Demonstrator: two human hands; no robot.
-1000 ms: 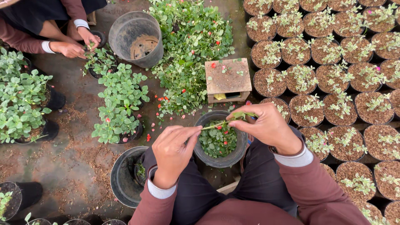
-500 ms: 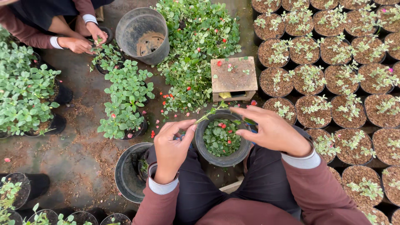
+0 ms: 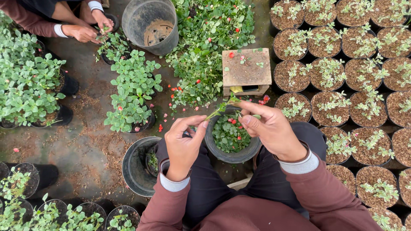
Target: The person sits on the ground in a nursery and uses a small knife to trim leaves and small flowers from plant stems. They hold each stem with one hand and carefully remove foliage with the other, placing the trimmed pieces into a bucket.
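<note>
My left hand pinches the lower end of a thin green plant cutting between thumb and fingers. My right hand is closed on the leafy upper part of the same cutting. Both hands hover over a grey pot between my knees, which is filled with loose green leaves and a few red petals.
A large empty black pot stands by my left knee. A small wooden stool sits beyond the grey pot, with a heap of cut greenery and a grey bucket behind. Rows of soil-filled pots lie right. Another person's hands work at top left.
The view has shifted slightly. My hands have come a little lower and closer together over the grey pot, still holding the cutting. The other person's hands keep working at a small potted plant.
</note>
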